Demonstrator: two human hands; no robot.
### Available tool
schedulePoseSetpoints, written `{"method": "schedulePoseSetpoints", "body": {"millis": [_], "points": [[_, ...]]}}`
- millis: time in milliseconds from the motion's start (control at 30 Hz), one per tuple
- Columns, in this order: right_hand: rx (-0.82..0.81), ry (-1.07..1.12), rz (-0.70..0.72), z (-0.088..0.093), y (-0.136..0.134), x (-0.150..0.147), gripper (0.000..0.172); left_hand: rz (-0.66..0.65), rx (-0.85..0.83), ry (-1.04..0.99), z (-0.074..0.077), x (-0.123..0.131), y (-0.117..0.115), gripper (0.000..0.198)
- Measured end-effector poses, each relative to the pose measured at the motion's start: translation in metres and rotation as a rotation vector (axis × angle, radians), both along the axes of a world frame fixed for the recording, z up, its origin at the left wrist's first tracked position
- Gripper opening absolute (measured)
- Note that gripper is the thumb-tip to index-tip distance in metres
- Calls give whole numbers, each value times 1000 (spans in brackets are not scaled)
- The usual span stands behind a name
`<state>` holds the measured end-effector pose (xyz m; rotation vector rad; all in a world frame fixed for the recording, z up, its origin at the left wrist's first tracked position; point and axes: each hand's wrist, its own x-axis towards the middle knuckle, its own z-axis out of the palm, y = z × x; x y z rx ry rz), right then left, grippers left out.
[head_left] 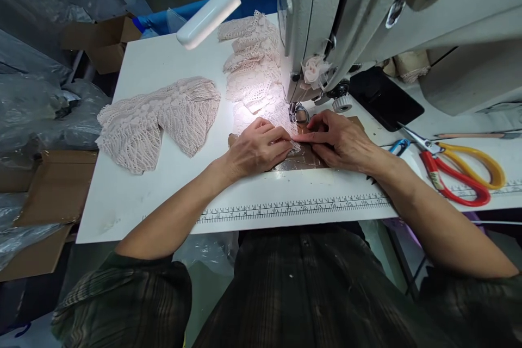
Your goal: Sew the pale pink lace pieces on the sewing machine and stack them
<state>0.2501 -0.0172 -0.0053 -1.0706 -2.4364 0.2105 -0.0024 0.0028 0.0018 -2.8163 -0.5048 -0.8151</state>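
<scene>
My left hand (261, 147) rests on a pale pink lace piece (265, 114), its bent fingers closed on the near edge just left of the presser foot (294, 113). From the other side, my right hand (342, 141) reaches in, index finger stretched to the same lace edge and the other fingers bent; its grip looks like a pinch on that edge. The lace runs back from my hands in gathered folds beside the sewing machine (304, 27). Under my fingers lies a shiny brownish plate (296, 162). The fingertips partly hide the lace.
Another lace piece (163, 119) lies at left on the white table (163, 196). Scissors (457, 160), a black phone (387, 98) and a small blue-handled tool (398, 147) are at right. A lamp (210, 13) hangs overhead. Cardboard boxes (57, 185) stand beyond the left edge.
</scene>
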Motion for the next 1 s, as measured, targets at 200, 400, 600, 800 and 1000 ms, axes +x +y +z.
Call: {"method": "schedulePoseSetpoints", "body": {"millis": [200, 400, 600, 800, 1000], "points": [[47, -44, 25, 2, 0, -1, 38, 42, -3, 56, 5, 0, -9, 15], [40, -99, -7, 2, 0, -3, 40, 53, -42, 100, 4, -1, -8, 18], [54, -128, -56, 1, 0, -6, 37, 103, -40, 131, 4, -1, -8, 21], [48, -190, -109, 4, -1, -10, 39, 118, -71, 178, 7, -2, -7, 25], [58, -245, -155, 6, 2, -12, 43, 129, -53, 241, 9, 0, -1, 31]]}}
